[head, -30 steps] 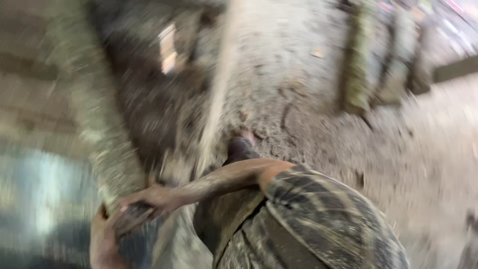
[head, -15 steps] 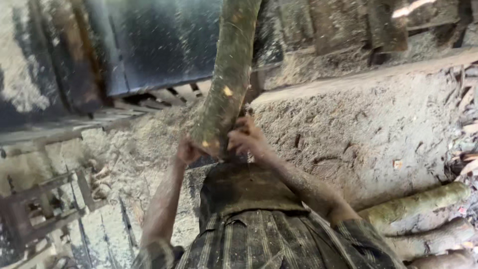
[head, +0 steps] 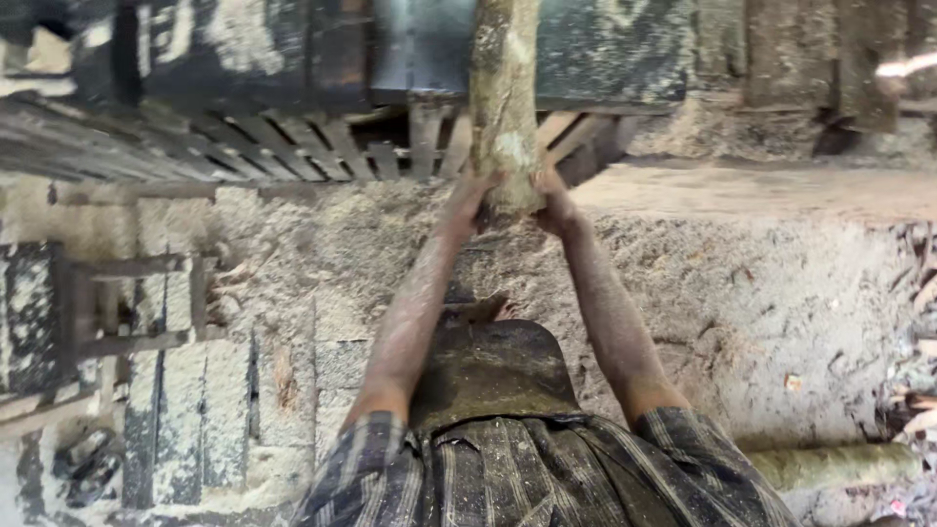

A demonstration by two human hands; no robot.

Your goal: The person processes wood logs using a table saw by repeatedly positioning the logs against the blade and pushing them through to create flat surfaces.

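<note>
Already both hands, left hand (head: 471,195) and right hand (head: 552,200), clasp the near end of the rough greenish-brown log (head: 504,98), whose far end reaches the dusty slatted machine bed (head: 293,137), not yet fully fed in.

log (head: 504,98): rough barked wood | ground (head: 761,293): matt sawdust | shirt (head: 527,478): striped cloth
</note>
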